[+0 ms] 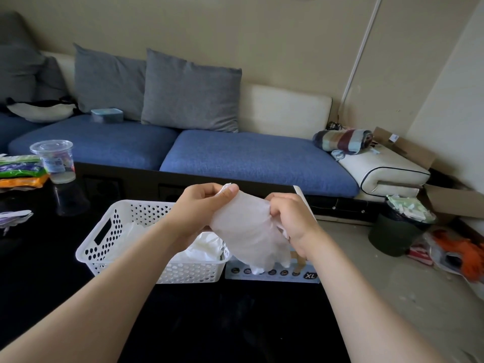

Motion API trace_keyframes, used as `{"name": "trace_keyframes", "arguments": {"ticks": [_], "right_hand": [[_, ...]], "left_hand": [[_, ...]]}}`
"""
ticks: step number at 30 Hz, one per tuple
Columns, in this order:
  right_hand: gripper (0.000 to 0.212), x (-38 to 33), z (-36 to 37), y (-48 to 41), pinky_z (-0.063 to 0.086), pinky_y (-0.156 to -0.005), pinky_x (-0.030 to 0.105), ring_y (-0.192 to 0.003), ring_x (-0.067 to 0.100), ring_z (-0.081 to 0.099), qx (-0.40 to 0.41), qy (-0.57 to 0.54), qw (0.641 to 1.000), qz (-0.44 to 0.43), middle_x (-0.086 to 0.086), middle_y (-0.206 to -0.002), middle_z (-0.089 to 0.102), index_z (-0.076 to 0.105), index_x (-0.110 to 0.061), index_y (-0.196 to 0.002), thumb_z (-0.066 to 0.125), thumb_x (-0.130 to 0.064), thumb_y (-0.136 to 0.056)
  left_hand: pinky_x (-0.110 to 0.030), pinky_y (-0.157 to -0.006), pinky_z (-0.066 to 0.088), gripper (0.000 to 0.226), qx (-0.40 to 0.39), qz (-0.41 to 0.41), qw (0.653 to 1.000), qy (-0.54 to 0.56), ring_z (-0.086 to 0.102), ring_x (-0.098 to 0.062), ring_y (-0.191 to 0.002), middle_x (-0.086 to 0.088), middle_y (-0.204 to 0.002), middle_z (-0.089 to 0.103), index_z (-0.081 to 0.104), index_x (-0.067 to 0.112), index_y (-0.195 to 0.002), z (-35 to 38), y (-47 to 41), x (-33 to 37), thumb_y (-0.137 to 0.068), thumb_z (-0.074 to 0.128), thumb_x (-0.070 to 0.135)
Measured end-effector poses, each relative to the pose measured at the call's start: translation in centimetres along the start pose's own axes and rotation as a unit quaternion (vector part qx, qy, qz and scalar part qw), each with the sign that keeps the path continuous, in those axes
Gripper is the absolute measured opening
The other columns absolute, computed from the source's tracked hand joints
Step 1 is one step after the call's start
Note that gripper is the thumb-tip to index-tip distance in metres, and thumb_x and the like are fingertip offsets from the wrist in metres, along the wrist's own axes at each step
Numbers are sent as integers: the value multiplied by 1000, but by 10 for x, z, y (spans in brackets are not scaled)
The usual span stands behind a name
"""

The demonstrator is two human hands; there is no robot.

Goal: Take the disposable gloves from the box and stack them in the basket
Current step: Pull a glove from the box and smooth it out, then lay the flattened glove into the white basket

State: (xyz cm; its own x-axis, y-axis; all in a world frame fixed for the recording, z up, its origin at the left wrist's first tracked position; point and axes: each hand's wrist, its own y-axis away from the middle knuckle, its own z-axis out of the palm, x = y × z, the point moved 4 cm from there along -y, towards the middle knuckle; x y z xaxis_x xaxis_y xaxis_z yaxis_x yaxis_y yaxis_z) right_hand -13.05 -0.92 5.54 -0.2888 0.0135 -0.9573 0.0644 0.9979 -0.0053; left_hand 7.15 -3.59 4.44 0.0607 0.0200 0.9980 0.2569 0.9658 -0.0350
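The translucent disposable glove is held stretched between both hands, above the near-right corner of the basket and the glove box. The left hand pinches the glove's upper left edge between thumb and curled fingers. The right hand grips its right edge with fingers closed around the film. The glove's lower part hangs below both grips, over the box. More white gloves lie inside the basket. Basket and box sit side by side, touching, on a black table. A clear plastic cup stands at far left.
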Motion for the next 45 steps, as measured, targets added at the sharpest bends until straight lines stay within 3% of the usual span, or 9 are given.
{"name": "trace_keyframes", "arguments": {"ticks": [5,10,17,22,27,33,38,42,45], "right_hand": [[41,-1,3,4,33,-61,33,-56,14,45,-27,-8,999,22,-3,-54,45,48,-21,-46,50,-5,-83],[11,15,15,-13,49,-73,27,-88,12,70,52,129,990,8,-9,-82,75,79,-24,-81,73,-21,-90],[7,17,57,-35,44,-63,10,-84,0,67,88,232,963,-103,-15,-89,74,78,-27,-99,71,-26,-99],[16,16,78,-46,57,-88,28,-102,10,67,89,277,944,-156,-9,-104,72,73,-26,-115,72,-20,-101],[32,13,106,-48,56,-93,34,-111,16,65,48,323,931,-164,-1,-120,69,67,-21,-131,63,-5,-104],[36,8,137,-53,52,-92,30,-112,17,61,22,337,920,-199,1,-122,66,66,-18,-132,63,1,-101],[32,7,158,-59,50,-85,33,-111,20,60,12,383,899,-212,1,-126,59,66,-18,-132,59,-4,-104],[36,4,169,-59,38,-76,29,-110,20,56,19,458,854,-246,0,-125,57,66,-21,-131,64,-1,-100],[35,-3,174,-56,39,-78,29,-107,21,51,24,487,826,-283,2,-119,56,70,-21,-127,69,-3,-98]], "left_hand": [[-36,-67,61,47,19,-16,999,-31,73,-24,-84,-11,-97,75,72,5,-104,-9,2,-1,-95,72,50],[-30,-55,57,33,91,-33,982,-161,68,-28,-87,-10,-107,69,70,11,-102,-35,4,-9,-102,65,44],[-30,-54,60,26,114,-80,971,-194,71,-27,-92,-10,-107,71,66,12,-106,-82,7,-21,-102,67,38],[-24,-48,54,22,151,-86,956,-234,68,-24,-75,-11,-99,73,66,16,-106,-111,13,-22,-101,68,37],[-29,-47,53,20,186,-52,903,-383,65,-22,-52,-5,-87,70,63,22,-97,-138,18,-24,-100,69,41],[-39,-63,59,20,206,-40,829,-519,65,-23,-67,-2,-85,66,59,22,-94,-157,22,-25,-102,65,39],[-35,-57,49,21,217,-46,770,-598,59,-21,-67,-2,-83,58,57,16,-101,-162,21,-26,-105,61,36],[-33,-56,41,19,199,-61,730,-650,49,-18,-65,-1,-82,49,53,13,-107,-158,20,-25,-104,65,28],[-31,-58,36,22,182,-44,672,-716,50,-17,-75,3,-88,49,53,19,-108,-151,16,-22,-97,70,11]]}}
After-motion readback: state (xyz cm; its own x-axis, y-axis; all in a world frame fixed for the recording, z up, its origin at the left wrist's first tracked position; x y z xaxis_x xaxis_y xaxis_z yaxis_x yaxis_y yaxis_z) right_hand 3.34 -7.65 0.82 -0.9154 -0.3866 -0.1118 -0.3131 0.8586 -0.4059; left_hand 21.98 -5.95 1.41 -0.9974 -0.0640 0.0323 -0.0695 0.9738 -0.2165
